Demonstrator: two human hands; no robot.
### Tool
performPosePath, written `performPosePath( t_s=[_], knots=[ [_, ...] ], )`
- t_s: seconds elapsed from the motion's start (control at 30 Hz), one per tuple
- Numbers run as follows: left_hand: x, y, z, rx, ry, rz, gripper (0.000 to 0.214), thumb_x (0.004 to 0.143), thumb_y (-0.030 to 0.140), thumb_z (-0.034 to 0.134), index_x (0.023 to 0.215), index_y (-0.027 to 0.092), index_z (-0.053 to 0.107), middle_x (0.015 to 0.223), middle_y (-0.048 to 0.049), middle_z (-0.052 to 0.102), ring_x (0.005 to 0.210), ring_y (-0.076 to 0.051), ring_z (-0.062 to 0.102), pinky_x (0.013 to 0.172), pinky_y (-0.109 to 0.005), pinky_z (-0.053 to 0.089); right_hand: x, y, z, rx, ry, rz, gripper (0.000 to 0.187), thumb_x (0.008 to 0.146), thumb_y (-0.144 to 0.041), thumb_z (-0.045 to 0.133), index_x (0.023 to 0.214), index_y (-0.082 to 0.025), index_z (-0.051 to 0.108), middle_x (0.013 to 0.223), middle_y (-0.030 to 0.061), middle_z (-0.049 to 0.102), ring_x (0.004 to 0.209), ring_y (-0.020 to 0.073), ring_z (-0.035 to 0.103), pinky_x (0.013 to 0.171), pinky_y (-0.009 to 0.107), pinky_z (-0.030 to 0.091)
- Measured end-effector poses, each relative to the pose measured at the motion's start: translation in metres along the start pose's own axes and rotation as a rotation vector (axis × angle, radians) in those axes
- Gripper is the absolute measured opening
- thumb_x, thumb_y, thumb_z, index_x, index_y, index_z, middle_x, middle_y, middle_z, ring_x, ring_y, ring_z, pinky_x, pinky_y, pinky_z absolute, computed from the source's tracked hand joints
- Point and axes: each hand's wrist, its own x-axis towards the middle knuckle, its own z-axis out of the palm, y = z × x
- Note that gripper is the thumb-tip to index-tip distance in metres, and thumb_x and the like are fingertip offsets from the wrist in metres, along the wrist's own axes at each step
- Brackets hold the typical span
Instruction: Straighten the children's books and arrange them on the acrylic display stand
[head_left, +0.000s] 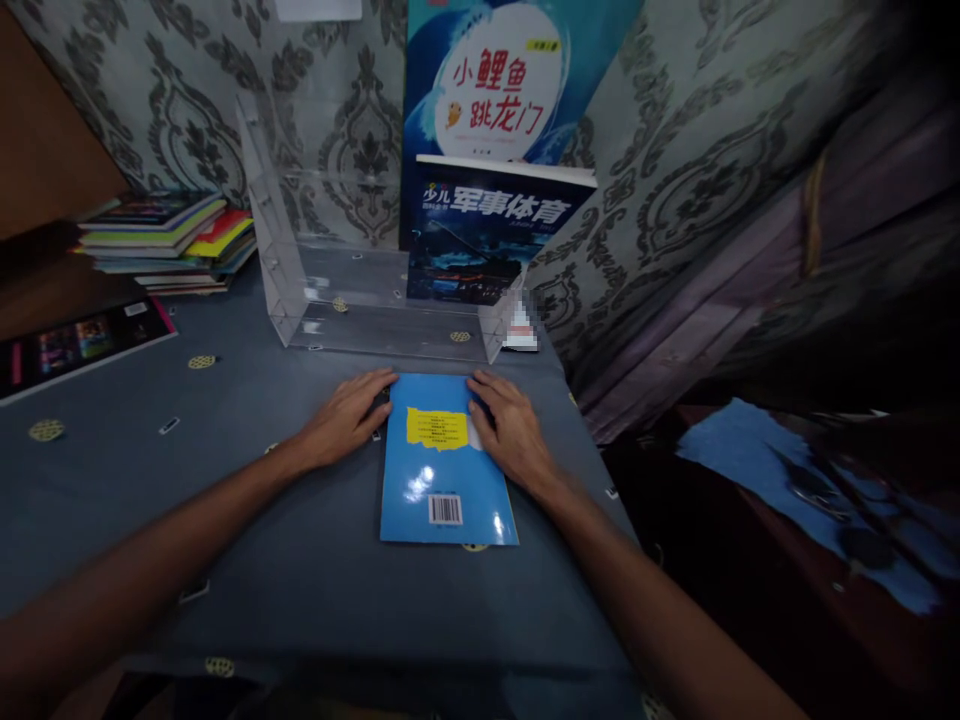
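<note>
Blue book (pixel 448 470) flat on table (pixel 300 560), back cover up, long axis running away from the person, barcode end nearest. Left hand (pixel 346 418) and right hand (pixel 510 425) spread, palms down, flanking its far corners.

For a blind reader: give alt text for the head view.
Left hand and right hand rest on a blue book lying flat on a grey tablecloth. Behind it, a clear rack holds two books.
</note>
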Motion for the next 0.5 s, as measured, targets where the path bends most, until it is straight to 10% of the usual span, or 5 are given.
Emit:
performPosePath(
  t_s=[0.5],
  knots=[
    [0.007,-0.011,0.009,-0.231,0.11,-0.004,0.054,0.088,0.015,0.044,0.143,0.019,0.045,0.142,-0.0116,0.056,0.134,-0.026,0.05,0.116,-0.049,0.037,0.007,-0.065,0.009,-0.239,-0.175,-0.045,0.043,0.1,-0.035,0.042,0.135,-0.016,0.058,0.147,0.0204,0.052,0.139,0.0384,0.043,0.109,0.066,0.033]
  ],
)
